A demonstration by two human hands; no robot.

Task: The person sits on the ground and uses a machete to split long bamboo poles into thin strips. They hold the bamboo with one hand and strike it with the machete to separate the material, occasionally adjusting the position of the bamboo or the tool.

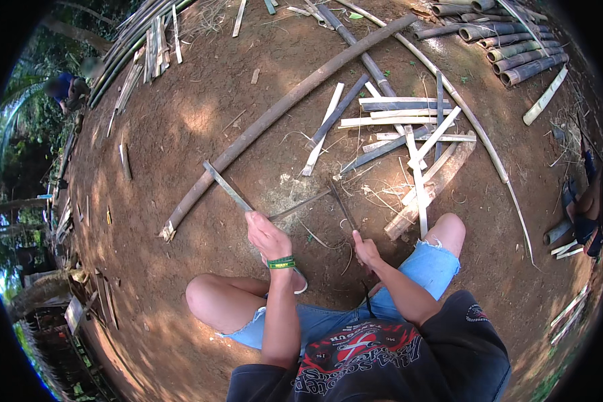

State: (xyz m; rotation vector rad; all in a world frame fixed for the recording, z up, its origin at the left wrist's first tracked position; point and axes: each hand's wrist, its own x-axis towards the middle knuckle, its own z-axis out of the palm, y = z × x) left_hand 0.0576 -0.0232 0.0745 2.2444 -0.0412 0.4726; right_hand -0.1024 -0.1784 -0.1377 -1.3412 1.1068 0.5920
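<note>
A flat, dark bamboo strip (228,186) slants up and left from my left hand (268,236), whose fingers are closed round its lower end. My right hand (366,252) grips a knife (344,208) by the handle; its long, dark blade points away from me, with the tip bent slightly left. The blade and the strip are apart at their far ends. Between my left hand and the blade tip runs a thin dark line, either another strip or a shadow; I cannot tell which. Both hands are held above the ground between my bent knees.
A long bamboo pole (268,124) lies diagonally ahead. Split bamboo pieces (402,112) are heaped ahead right, beside a thick half-round piece (409,213) near my right knee. Cut bamboo tubes (516,50) are stacked far right. Other people sit at far left and right.
</note>
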